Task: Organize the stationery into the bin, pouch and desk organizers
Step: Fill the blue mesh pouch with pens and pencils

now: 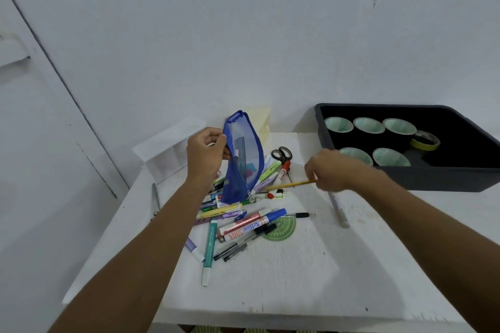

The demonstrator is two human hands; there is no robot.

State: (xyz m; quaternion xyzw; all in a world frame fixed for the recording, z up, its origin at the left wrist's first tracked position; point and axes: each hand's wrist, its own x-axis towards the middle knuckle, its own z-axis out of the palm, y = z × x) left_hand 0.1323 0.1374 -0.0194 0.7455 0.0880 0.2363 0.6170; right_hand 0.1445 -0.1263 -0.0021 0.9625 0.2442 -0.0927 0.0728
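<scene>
The white table (297, 292) is carrying the whole job. At its far right the dark grey plastic bin (405, 178) is sitting with rolls of tape (369, 125) already inside. At the far left the white desk organizer (167, 149) is standing with no stationery showing in it.

Between them the blue mesh zip pouch (243, 159) is hanging upright over the heap of pens and markers (243, 222). A ruler and small coloured bits are showing through its mesh. The left hand (207, 153) is pinching the pouch's upper edge between thumb and curled fingers. The right hand (331, 170), just near of the bin, is closing its fingers round one end of the yellow pencil (286, 185), whose free end is pointing left at the pouch.

The risk is lying at the pouch's mouth. With only one hand holding it, the opening is probably sagging narrow, though the view is too blurred to be sure. The pencil could catch on the mesh or zip, or slip past and drop back into the heap.

Around the pouch, the black-handled scissors (282, 155) are lying just beyond the pencil. The green half-round protractor (281, 230) is lying near the heap's right edge, and a pale pen (339, 211) is lying under the right wrist. Nothing is standing between pencil and pouch.
</scene>
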